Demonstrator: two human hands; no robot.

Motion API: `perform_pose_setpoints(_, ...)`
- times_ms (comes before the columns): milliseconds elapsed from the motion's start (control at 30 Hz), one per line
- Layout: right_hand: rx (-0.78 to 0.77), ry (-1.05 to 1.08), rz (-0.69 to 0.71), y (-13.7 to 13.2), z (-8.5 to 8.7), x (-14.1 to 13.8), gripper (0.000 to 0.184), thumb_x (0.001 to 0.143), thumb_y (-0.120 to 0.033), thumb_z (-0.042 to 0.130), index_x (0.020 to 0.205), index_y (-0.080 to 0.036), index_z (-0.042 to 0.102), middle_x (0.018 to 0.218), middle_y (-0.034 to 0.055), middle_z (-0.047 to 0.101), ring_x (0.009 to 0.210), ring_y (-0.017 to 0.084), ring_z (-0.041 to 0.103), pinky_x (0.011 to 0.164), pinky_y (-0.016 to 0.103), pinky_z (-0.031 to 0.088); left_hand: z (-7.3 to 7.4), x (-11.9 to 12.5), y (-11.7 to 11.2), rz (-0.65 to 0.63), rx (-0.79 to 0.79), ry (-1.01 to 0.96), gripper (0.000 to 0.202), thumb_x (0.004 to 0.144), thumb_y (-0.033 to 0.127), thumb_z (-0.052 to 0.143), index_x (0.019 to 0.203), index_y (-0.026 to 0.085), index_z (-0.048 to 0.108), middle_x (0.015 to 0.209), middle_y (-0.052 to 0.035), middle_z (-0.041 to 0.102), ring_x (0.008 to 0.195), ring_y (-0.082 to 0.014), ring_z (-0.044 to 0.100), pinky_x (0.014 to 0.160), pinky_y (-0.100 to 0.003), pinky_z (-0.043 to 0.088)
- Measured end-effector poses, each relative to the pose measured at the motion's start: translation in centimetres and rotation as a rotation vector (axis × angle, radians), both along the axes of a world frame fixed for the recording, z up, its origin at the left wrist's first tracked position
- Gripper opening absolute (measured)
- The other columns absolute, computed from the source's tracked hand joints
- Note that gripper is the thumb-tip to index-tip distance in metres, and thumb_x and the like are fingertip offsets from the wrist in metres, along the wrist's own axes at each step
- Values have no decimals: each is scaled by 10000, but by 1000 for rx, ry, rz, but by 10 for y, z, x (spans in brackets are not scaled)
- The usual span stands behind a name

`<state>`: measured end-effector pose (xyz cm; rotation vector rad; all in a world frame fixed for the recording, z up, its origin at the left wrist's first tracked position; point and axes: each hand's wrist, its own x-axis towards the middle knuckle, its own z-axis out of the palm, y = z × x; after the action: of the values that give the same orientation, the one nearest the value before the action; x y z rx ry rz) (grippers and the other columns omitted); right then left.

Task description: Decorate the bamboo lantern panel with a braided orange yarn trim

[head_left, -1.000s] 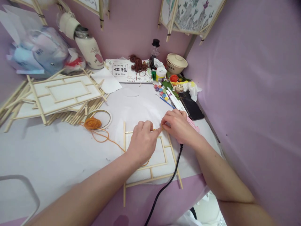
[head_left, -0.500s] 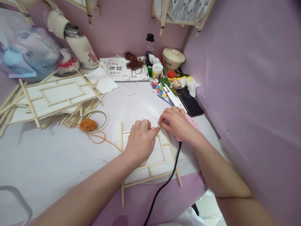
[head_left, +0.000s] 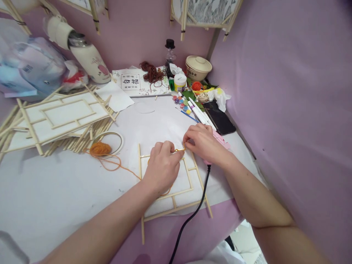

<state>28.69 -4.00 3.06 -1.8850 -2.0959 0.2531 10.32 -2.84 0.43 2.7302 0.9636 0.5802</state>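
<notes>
A wooden stick frame backed with white paper (head_left: 181, 200) lies at the table's near edge. My left hand (head_left: 162, 167) rests on it, fingers pinched on an orange thread (head_left: 122, 165) that runs left to a small orange thread ball (head_left: 100, 148). My right hand (head_left: 202, 143) meets it at the frame's top right corner, fingers pinched on the same thread end. A pink tool (head_left: 221, 139) with a black cord (head_left: 192, 216) lies under my right wrist.
A pile of finished stick frames (head_left: 57, 117) lies at the left. A thermos (head_left: 88, 58), a booklet (head_left: 137, 82), brown thread (head_left: 150, 71), a lidded bowl (head_left: 198, 68), paint pots (head_left: 183, 104), pens (head_left: 200, 113) and a phone (head_left: 220, 121) crowd the back. A tape ring (head_left: 115, 137) lies by the thread ball.
Both hands stay pinched at the frame's top right corner. The view has shifted slightly, so everything sits a little further left and up.
</notes>
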Motion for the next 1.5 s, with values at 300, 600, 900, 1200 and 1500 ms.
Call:
perform_pose_setpoints(300,5,30,-5,-1,3,3,152,822,-118,572,729,-206,654,839,9,642,912,196,499,801,354,258,-2,1,1,0,-9,-35,383,840,59,484,1124,225,681,971,-92,482,901,-240,370,817,-414,410)
perform_pose_setpoints(600,98,32,71,-16,2,11,111,857,-142,597,788,-217,641,860,1,629,917,187,490,814,346,252,21,12,10,125,-130,-88,131,848,181,613,907,197,729,934,-81,523,924,-247,428,825,-405,417)
perform_pose_setpoints(900,125,6,50,-26,-2,13,106,872,-149,595,791,-212,621,867,1,620,924,190,494,826,354,267,15,39,6,208,-127,-39,102,857,283,643,850,242,735,914,-66,560,926,-262,461,749,-402,381)
perform_pose_setpoints(1200,163,-41,53,-29,-3,10,97,850,-137,593,796,-214,614,874,6,625,942,202,497,849,371,262,9,37,2,222,-180,-102,70,831,210,609,786,195,660,934,-66,569,926,-251,475,787,-398,402)
perform_pose_setpoints(1500,202,-65,38,-30,-1,11,113,869,-144,564,787,-208,609,880,16,633,935,206,493,819,375,258,10,37,3,129,-271,-61,98,918,174,478,849,194,546,777,-19,593,748,-193,539,674,-317,401)
